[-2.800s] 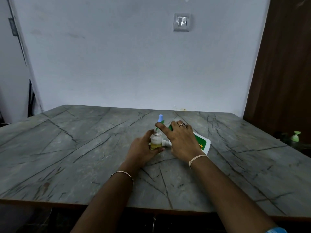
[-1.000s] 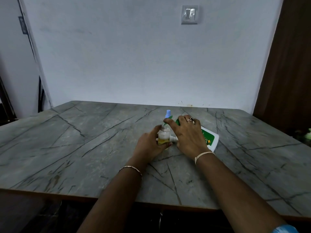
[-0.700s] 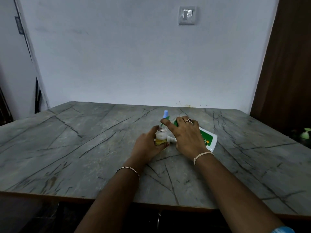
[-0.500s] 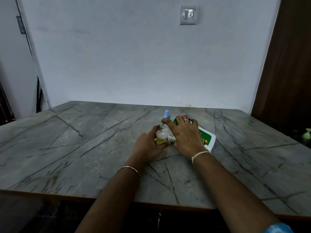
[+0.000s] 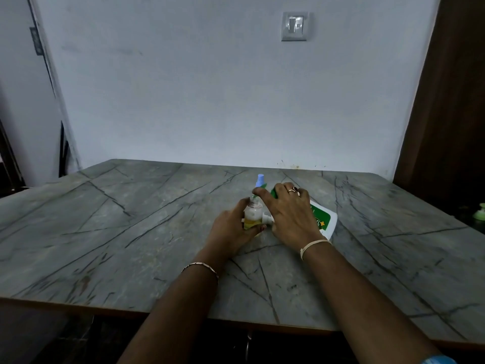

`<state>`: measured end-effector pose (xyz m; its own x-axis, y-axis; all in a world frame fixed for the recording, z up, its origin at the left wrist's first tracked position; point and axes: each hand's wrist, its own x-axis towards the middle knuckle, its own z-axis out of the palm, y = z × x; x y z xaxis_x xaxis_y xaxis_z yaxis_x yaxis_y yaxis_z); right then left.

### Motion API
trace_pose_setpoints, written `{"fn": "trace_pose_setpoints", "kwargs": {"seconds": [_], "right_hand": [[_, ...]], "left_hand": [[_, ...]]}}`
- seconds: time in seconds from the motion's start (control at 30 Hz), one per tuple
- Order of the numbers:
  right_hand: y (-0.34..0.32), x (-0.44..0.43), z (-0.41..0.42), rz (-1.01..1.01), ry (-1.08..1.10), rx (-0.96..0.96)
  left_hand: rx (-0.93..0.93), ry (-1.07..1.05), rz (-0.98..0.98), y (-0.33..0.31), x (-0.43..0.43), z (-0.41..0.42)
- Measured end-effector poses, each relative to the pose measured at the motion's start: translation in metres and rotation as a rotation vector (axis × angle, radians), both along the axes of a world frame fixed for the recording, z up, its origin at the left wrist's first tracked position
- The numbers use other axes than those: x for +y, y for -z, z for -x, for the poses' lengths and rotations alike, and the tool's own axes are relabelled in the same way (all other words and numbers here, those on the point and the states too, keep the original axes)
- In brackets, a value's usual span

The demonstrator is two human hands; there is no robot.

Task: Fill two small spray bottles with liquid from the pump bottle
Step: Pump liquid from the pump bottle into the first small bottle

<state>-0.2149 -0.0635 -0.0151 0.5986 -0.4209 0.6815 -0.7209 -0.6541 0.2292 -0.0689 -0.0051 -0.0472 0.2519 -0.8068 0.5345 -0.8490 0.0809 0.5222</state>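
A small clear spray bottle (image 5: pixel 253 213), open at the top with yellow liquid in its lower part, stands upright on the table in the grip of my left hand (image 5: pixel 231 229). My right hand (image 5: pixel 288 216) lies over the white pump bottle with a green label (image 5: pixel 325 221), which rests tilted on the table. Its white nozzle (image 5: pixel 267 219) points at the small bottle's side. Just behind my fingers stands a second small bottle with a blue spray top (image 5: pixel 260 180); its body is hidden.
The grey marble-patterned table (image 5: pixel 131 232) reaches to a pale wall with a light switch (image 5: pixel 294 26). A dark wooden door is on the right. Low at the right edge sits a green pump top (image 5: pixel 480 212).
Both hands have kept their hold on the small bottle and the pump bottle. Only the view has shifted slightly.
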Motion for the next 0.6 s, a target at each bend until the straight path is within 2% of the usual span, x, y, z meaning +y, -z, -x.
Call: {"fn": "trace_pose_setpoints", "kwargs": {"seconds": [0.2,0.33,0.6], "right_hand": [[0.0009,-0.0029,0.0062,0.022,0.005,0.040],[-0.0027,-0.0005,0.0063,-0.051,0.010,0.076],[-0.0046,0.0011,0.0003,-0.068,0.005,0.047]], "left_hand": [[0.003,-0.006,0.004,0.0004,-0.0010,-0.0014],[0.006,-0.004,-0.019,0.0004,-0.0008,-0.0012],[0.017,-0.012,-0.032,-0.0010,0.0003,0.0001]]}}
